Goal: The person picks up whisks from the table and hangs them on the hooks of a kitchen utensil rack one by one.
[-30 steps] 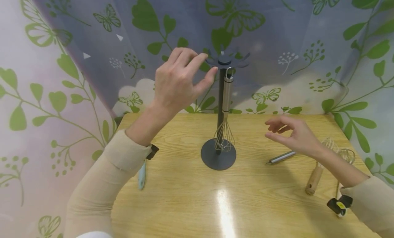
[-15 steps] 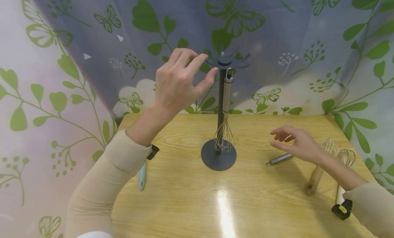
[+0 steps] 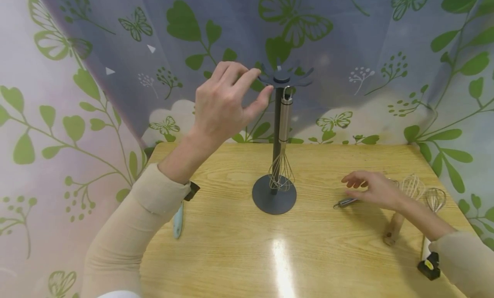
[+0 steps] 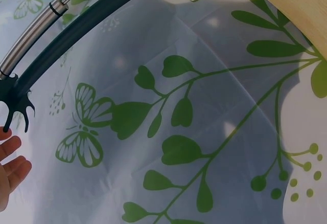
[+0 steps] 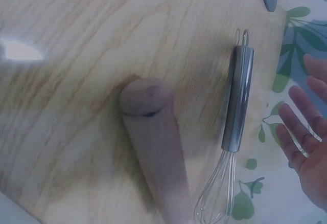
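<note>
A dark utensil stand [image 3: 276, 130] rises from a round base in the middle of the table. One steel-handled whisk [image 3: 284, 118] hangs by its loop from a hook at the top. My left hand [image 3: 224, 103] is raised beside the hooks with its fingers apart, a fingertip right at one hook's end in the left wrist view. Over on the right, my right hand [image 3: 376, 190] hovers above a second metal whisk [image 5: 238, 101] lying on the table. Its fingers are loosely bent and hold nothing. My palm hides part of that whisk in the head view.
A whisk with a wooden handle [image 3: 393, 230] lies beneath my right forearm. Beside it is another wire whisk [image 3: 435, 199] with a pale handle, partly covered by the sleeve. A light blue handle [image 3: 177, 224] shows under the left arm. Patterned curtain surrounds the table.
My right hand has moved down and slightly right, closer over the metal whisk on the table. The left hand and the hanging whisk stay where they were.
</note>
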A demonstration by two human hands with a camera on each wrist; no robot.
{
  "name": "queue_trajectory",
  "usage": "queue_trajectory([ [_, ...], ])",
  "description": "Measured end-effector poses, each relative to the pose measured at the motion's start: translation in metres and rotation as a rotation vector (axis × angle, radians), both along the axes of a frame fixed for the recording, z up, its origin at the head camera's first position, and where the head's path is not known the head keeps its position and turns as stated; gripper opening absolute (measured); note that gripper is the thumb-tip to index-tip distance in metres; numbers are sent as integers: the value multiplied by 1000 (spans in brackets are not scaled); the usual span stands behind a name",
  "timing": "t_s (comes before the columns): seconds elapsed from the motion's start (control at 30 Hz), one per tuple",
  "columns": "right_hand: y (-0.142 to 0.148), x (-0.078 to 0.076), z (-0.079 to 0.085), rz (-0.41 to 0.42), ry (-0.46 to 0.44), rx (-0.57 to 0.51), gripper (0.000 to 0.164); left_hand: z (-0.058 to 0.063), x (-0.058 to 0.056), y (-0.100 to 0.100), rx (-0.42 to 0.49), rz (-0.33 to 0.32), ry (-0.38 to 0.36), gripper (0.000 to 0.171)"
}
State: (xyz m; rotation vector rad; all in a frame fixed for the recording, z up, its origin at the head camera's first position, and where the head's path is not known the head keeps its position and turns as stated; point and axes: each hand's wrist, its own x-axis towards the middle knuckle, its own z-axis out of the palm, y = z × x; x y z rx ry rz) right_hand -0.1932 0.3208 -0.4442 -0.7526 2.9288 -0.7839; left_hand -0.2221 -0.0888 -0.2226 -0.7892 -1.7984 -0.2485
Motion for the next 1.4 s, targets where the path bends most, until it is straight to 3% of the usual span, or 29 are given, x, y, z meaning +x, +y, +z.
queue_trajectory([
  [0.27,6,0,-7,-9,-75,108,37,-1,0,0,-2,2,2,34],
  [0.57,12,-4,-17,9,-103,140,41,-1,-1,0,3,-1,6,34],
  [1.13,12,-14,-30,83,-188,111,38,-2,-1,1,14,-9,6,33],
  [1.4,11,-15,-31,109,-202,105,26,-2,-2,1,17,-13,12,33],
])
